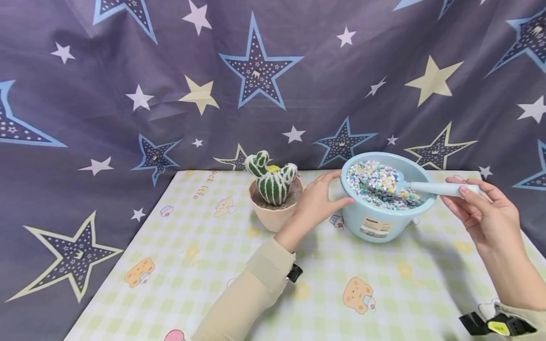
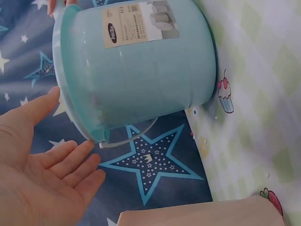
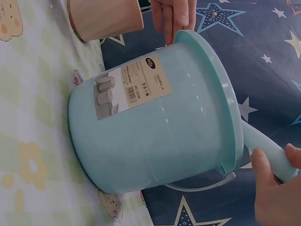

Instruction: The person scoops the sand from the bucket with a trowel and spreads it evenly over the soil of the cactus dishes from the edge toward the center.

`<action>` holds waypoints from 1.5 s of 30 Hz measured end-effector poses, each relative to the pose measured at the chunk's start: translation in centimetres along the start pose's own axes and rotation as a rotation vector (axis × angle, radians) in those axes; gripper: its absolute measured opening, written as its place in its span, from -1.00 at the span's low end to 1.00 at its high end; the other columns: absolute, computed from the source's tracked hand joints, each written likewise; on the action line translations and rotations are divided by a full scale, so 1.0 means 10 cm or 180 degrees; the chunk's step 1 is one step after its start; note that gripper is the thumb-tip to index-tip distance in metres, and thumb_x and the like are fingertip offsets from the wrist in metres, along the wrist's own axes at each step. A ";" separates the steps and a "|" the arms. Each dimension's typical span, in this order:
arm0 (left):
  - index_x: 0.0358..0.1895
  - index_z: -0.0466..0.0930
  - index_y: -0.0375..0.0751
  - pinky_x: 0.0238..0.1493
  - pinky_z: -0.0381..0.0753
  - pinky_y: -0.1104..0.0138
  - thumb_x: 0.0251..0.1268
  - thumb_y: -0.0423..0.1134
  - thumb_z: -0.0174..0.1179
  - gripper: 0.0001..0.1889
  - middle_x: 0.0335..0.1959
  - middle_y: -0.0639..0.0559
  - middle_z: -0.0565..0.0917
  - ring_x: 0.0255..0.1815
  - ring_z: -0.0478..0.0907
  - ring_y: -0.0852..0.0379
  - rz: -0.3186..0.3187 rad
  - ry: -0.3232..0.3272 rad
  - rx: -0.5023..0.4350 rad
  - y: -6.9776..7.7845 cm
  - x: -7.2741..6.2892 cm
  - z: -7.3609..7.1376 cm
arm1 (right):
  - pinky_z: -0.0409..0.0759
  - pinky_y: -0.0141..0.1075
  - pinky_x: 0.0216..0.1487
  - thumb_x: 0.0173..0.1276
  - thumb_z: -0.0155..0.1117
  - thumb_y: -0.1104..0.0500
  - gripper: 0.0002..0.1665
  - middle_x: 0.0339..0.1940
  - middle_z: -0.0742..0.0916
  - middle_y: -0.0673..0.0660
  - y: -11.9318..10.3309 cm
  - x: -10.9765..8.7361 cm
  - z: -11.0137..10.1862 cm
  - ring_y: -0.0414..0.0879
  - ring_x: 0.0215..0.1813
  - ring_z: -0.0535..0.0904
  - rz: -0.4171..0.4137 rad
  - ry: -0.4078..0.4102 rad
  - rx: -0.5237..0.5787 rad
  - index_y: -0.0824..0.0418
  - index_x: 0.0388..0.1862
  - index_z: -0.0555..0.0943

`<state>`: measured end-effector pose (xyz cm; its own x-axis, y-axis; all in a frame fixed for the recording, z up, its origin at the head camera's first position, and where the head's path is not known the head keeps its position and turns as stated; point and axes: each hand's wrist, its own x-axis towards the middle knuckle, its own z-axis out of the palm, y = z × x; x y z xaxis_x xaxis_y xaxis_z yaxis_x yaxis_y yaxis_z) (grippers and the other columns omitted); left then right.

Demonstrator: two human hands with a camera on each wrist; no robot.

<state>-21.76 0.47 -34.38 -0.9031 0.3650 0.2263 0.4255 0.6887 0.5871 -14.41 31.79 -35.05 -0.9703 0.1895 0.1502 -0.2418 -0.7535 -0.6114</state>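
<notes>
A light blue bucket [image 1: 367, 227] filled with small multicoloured beads [image 1: 371, 175] stands upright on the table. My right hand [image 1: 490, 208] holds the pale blue handle of a scoop [image 1: 439, 188] between thumb and fingers; the handle passes over the bucket's right rim and the scoop's head lies among the beads. In the right wrist view the handle [image 3: 265, 146] slants out past the rim. On the bucket's left side, my left hand [image 1: 317, 201] has its thumb and fingertips at the rim, fingers fairly straight, as the left wrist view also shows of this hand [image 2: 51, 160].
A green cactus [image 1: 273, 187] with white stripes sits in a pinkish pot [image 1: 273, 218], just left of my left hand. A checked cloth [image 1: 204, 265] covers the table. Behind it hangs a dark curtain [image 1: 320, 104] with stars. The bucket's wire handle [image 2: 131, 136] hangs down its side.
</notes>
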 end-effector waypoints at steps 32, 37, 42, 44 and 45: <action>0.41 0.43 -0.01 0.48 0.42 0.17 0.20 -0.02 0.41 -0.32 0.36 0.02 0.56 0.38 0.50 0.07 0.0349 0.0181 -0.0515 -0.05 -0.28 -0.33 | 0.74 0.02 -0.17 0.41 -0.09 0.64 -0.72 -0.12 0.78 0.44 -0.01 0.06 0.12 0.27 -0.20 0.78 0.0038 -0.0094 0.0187 0.46 -0.14 0.55; 0.41 0.43 -0.09 0.45 0.43 0.31 0.19 -0.10 0.43 -0.31 0.36 0.00 0.56 0.41 0.47 0.05 0.0363 0.0137 -0.0804 -0.07 -0.33 -0.37 | 0.75 0.01 -0.19 0.39 -0.07 0.64 -0.71 -0.13 0.78 0.44 0.00 0.07 0.15 0.26 -0.24 0.79 0.0021 -0.0061 0.0164 0.45 -0.13 0.57; 0.39 0.44 -0.09 0.46 0.42 0.31 0.20 -0.13 0.43 -0.33 0.36 0.01 0.56 0.41 0.46 0.04 0.0339 0.0154 -0.0893 -0.12 -0.41 -0.41 | 0.75 0.01 -0.19 0.40 -0.06 0.64 -0.70 -0.15 0.78 0.45 0.02 0.09 0.19 0.26 -0.24 0.79 0.0087 -0.0058 0.0170 0.45 -0.12 0.59; 0.39 0.45 -0.09 0.45 0.43 0.31 0.20 -0.12 0.43 -0.34 0.36 0.01 0.56 0.41 0.47 0.05 0.0297 0.0174 -0.0895 -0.14 -0.45 -0.43 | 0.76 0.00 -0.20 0.39 -0.05 0.63 -0.71 -0.15 0.78 0.44 0.04 0.10 0.20 0.24 -0.23 0.79 0.0099 -0.0046 0.0138 0.44 -0.12 0.58; 0.39 0.44 -0.10 0.45 0.43 0.31 0.20 -0.12 0.43 -0.33 0.36 0.00 0.55 0.41 0.46 0.05 0.0274 0.0180 -0.0899 -0.15 -0.47 -0.45 | 0.76 0.00 -0.20 0.39 -0.04 0.63 -0.71 -0.15 0.78 0.43 0.04 0.11 0.21 0.24 -0.23 0.79 0.0102 -0.0043 0.0131 0.44 -0.12 0.58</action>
<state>-18.43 -5.07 -32.84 -0.8696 0.3736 0.3229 0.4747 0.4522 0.7551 -15.55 30.36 -33.52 -0.9775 0.1564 0.1417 -0.2101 -0.7843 -0.5838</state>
